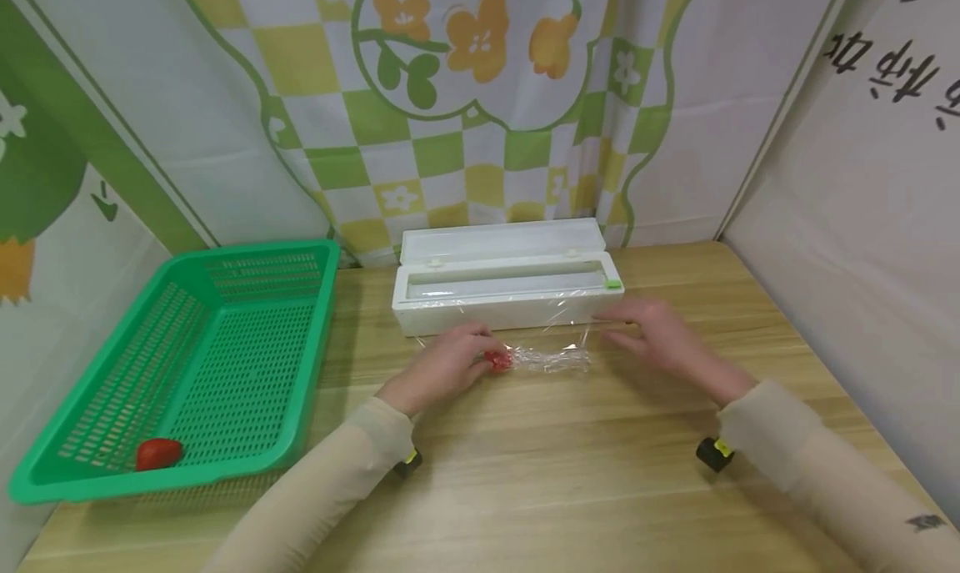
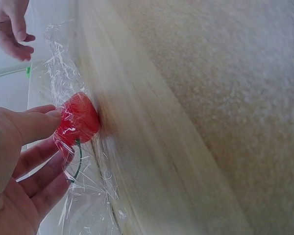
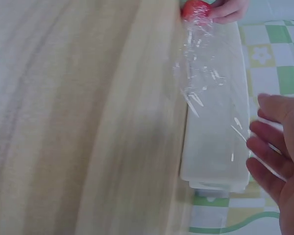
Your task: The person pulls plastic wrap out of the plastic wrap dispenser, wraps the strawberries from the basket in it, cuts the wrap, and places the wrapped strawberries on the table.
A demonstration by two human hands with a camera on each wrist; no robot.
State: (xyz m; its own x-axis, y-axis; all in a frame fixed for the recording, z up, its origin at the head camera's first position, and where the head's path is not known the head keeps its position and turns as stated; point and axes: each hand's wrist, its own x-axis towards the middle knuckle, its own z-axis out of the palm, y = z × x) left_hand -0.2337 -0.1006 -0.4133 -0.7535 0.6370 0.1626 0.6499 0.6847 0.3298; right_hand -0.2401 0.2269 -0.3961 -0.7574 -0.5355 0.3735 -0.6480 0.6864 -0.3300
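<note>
My left hand pinches a small red fruit between thumb and fingers, just in front of the white box. Clear cling film is wrapped around the fruit and trails off to the right, bunched and wrinkled. A thin green strand, perhaps a stem, shows under the film in the left wrist view. More film stretches up over the front of the white box, whose lid stands open behind. By the box's right end is my right hand, fingers loosely bent and apart, holding nothing that I can see.
A green plastic basket stands on the left, with another red fruit in its near corner. A small green tab sits on the box's right edge. Patterned cloth hangs behind the wooden table.
</note>
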